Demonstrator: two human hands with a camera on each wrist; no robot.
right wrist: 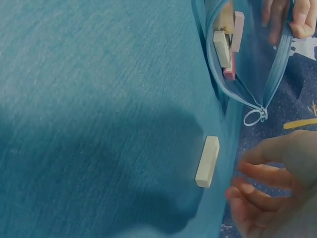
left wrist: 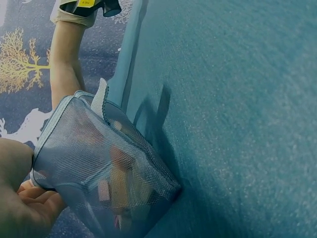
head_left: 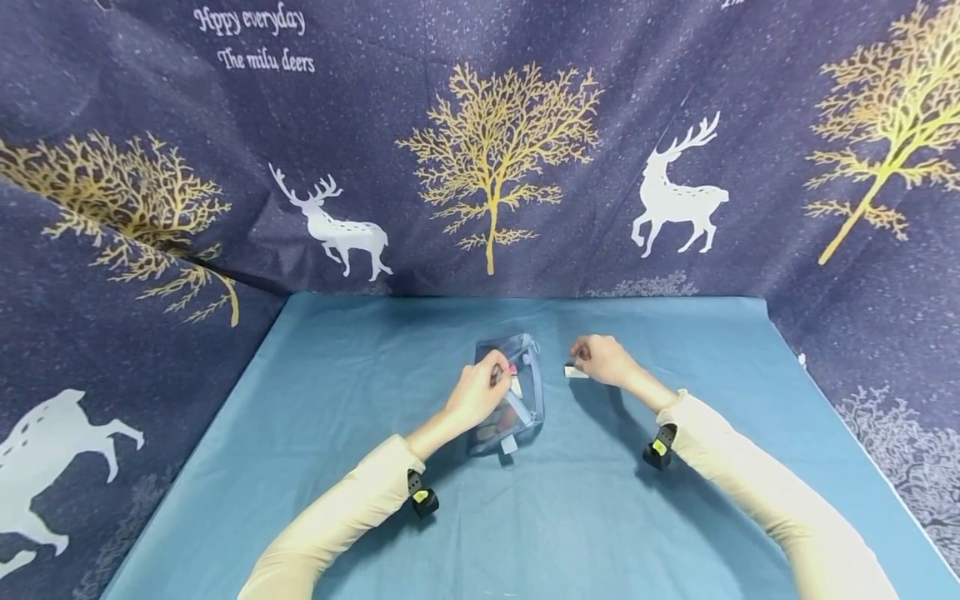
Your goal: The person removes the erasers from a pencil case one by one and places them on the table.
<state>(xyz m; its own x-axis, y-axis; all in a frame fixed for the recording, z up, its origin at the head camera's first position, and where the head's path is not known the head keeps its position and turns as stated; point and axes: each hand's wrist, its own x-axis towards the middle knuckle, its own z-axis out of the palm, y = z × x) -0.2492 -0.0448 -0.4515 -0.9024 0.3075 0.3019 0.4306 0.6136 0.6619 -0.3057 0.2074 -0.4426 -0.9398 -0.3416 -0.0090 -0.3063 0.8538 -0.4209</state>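
Observation:
A blue mesh zip pouch (head_left: pixel 537 392) stands with its mouth unzipped near the middle of the table. My left hand (head_left: pixel 480 390) pinches the edge of its opening, as the left wrist view shows too. Inside the pouch (right wrist: pixel 283 59) lie a white block (right wrist: pixel 221 48), a pale pink block (right wrist: pixel 238 31), a tan piece (right wrist: pixel 224 19) and a darker pink piece (right wrist: pixel 229 73). My right hand (right wrist: pixel 277 178), fingers loosely bent and empty, hovers beside another small white block (right wrist: pixel 207 161) on the cloth. A gap shows between the fingertips and that block.
Blue cloth (head_left: pixel 360 367) covers the table. Behind it hangs a dark curtain (head_left: pixel 577 167) printed with deer and trees. A zipper pull ring (right wrist: pixel 251 117) hangs at the pouch's end, and a pale fabric tab (left wrist: pixel 101 99) sticks out from the pouch.

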